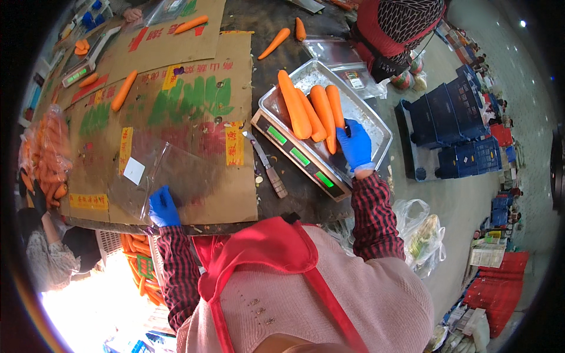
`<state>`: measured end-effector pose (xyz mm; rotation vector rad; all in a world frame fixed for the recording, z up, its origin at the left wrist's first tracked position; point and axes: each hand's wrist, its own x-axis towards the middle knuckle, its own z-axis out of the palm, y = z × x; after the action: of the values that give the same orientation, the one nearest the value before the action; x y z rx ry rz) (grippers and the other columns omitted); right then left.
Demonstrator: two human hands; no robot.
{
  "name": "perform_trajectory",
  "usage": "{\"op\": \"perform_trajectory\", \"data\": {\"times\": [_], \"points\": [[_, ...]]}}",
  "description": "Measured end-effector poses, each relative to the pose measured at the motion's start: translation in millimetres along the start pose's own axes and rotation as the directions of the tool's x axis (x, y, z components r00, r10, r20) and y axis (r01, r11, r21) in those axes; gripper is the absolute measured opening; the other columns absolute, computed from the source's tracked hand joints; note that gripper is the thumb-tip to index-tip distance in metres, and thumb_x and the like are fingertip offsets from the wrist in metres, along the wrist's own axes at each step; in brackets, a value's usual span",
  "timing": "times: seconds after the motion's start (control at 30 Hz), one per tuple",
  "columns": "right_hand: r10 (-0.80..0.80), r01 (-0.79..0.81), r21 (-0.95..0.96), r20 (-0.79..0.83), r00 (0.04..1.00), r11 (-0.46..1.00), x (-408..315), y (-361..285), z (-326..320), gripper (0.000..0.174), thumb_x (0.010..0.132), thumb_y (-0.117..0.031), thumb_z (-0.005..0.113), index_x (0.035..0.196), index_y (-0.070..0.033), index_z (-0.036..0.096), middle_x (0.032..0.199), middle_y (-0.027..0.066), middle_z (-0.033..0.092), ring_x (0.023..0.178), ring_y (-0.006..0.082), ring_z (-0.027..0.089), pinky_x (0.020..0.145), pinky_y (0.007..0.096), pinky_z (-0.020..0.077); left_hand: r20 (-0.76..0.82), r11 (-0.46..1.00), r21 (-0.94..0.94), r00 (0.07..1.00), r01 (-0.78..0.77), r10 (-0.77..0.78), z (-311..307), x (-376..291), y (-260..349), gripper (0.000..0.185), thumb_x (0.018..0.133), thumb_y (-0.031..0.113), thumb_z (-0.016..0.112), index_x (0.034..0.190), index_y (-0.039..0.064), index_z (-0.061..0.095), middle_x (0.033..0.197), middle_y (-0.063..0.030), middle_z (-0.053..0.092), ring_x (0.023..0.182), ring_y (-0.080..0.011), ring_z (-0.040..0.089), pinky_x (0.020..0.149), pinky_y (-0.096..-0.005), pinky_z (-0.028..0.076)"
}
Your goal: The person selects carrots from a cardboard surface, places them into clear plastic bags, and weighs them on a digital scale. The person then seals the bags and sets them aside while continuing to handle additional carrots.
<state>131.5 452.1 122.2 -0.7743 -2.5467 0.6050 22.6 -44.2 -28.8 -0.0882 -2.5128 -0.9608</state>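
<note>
My right hand [356,145], in a blue glove, has its fingers around the lower end of the rightmost carrot [335,103] on the metal tray [373,119] of a digital scale. Several other carrots [295,108] lie side by side on that tray. Three green displays [300,156] glow along the scale's front. At the table's near edge, my left hand [164,206], also gloved in blue, grips the edge of a clear plastic bag [185,176] bearing a white label [133,171]. Between my hands lies a knife [269,167] with a wooden handle.
Flattened cardboard [238,189] covers the table's left part, with loose carrots [124,90] on it. A second scale [84,70] stands far left, near bagged carrots [53,154]. Co-workers sit at the left and far right. Clear bags [357,79] lie beyond my tray; blue crates [446,114] stand right.
</note>
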Motion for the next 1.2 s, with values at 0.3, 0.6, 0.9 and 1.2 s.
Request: {"op": "perform_trajectory", "data": {"times": [0.3,0.6,0.9,1.2], "points": [[-0.092,-0.36,0.874,0.408,0.908,0.326,-6.3,-67.9,-26.8,0.033,0.09,-0.027,0.051,0.102,0.003,0.06,0.099,0.0119,0.064,0.076,0.0124,0.059,0.062,0.0234,0.046,0.025,0.999,-0.022,0.999,0.041,-0.04,-4.7,2.2,9.1,0.012,0.086,0.02,0.06,0.093,0.011,0.067,0.086,-0.0081,0.065,0.078,-0.0231,0.063,0.068,-0.0341,0.05],[-0.442,-0.686,0.493,0.855,0.27,0.535,-113.0,-185.1,122.4,0.034,0.093,-0.028,0.047,0.098,0.001,0.062,0.076,0.0052,0.06,0.061,0.0105,0.053,0.054,0.0224,0.0401,-0.032,1.0,-0.015,0.999,-0.011,0.01,-13.3,5.6,25.3,0.011,0.084,0.014,0.061,0.093,0.014,0.067,0.086,-0.0074,0.064,0.076,-0.0237,0.063,0.065,-0.0337,0.05],[-0.428,-0.458,0.874,0.481,0.765,0.163,-20.9,-286.2,211.4,0.019,0.09,-0.018,0.057,0.093,0.001,0.061,0.077,0.0066,0.061,0.068,0.0124,0.056,0.06,0.0245,0.0439,-0.042,0.99,-0.132,0.997,0.051,-0.057,-5.3,4.2,21.7,0.009,0.083,0.016,0.063,0.09,0.015,0.068,0.08,-0.0054,0.062,0.064,-0.018,0.061,0.059,-0.0307,0.048],[-0.209,-0.515,0.724,0.651,0.73,0.458,-58.0,-197.0,154.5,0.018,0.089,-0.019,0.059,0.09,-0.001,0.064,0.079,0.0047,0.063,0.066,0.0111,0.059,0.056,0.0229,0.0443,0.096,0.964,-0.175,0.978,0.2,-0.185,-15.3,4.9,37.8,0.014,0.082,0.02,0.064,0.093,0.014,0.068,0.08,-0.0056,0.06,0.066,-0.018,0.061,0.06,-0.0307,0.048]]}}
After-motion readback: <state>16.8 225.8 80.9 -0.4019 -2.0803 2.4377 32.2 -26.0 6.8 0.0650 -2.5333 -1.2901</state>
